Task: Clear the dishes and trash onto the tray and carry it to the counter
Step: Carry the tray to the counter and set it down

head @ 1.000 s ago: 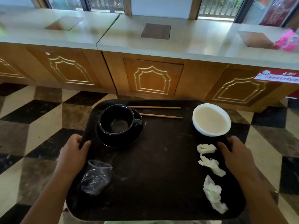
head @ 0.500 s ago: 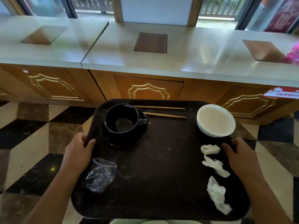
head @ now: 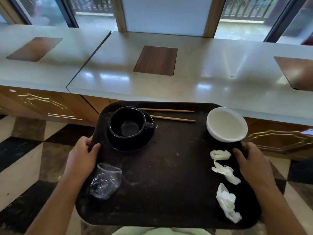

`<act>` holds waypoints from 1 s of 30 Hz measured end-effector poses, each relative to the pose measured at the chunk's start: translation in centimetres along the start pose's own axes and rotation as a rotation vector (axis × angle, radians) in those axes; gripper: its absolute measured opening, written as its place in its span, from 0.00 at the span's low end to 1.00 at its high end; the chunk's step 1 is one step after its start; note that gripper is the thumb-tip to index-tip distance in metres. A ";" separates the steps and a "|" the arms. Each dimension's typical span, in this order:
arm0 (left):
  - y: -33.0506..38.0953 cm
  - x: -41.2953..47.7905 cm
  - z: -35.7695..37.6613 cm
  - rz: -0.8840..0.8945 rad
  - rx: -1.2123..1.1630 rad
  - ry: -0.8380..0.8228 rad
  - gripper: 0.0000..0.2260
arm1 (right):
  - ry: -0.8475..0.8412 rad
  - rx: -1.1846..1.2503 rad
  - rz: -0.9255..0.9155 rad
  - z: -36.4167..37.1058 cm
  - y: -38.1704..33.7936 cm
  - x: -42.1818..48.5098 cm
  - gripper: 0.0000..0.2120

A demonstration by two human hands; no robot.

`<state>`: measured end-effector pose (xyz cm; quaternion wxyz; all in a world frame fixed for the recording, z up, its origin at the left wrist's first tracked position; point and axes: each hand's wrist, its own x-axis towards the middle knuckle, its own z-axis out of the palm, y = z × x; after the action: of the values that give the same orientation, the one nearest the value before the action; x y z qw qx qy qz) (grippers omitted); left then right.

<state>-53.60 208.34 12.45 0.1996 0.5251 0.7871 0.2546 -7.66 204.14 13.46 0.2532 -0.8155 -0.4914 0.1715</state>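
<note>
just short of the pale tabletop [head: 194, 85], the dark tray [head: 169, 175] hangs over the checkered floor [head: 25, 158], carrying black cup [head: 127, 122], white bowl [head: 227, 124], chopsticks [head: 171, 114], crushed plastic cup [head: 105, 181] and napkins [head: 225, 172]; left hand [head: 81, 160] and right hand [head: 254, 165] each have a grip closed on a side rim.

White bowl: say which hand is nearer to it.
Right. The right hand grips the tray edge just below the white bowl; the left hand holds the opposite edge, beside the saucer.
</note>
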 end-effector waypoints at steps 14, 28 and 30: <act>10.4 12.9 6.6 -0.057 0.018 0.011 0.06 | -0.074 -0.044 -0.023 0.0 -2.7 20.6 0.09; 12.5 32.8 10.0 -0.026 0.010 0.018 0.08 | -0.024 0.010 0.041 9.0 -10.7 34.6 0.11; 12.5 36.2 10.4 -0.002 0.011 0.018 0.08 | -0.017 0.008 0.057 10.7 -12.2 36.5 0.11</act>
<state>-51.85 247.96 10.15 0.1898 0.5230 0.7909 0.2547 -5.28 243.94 10.72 0.2475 -0.8267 -0.4692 0.1874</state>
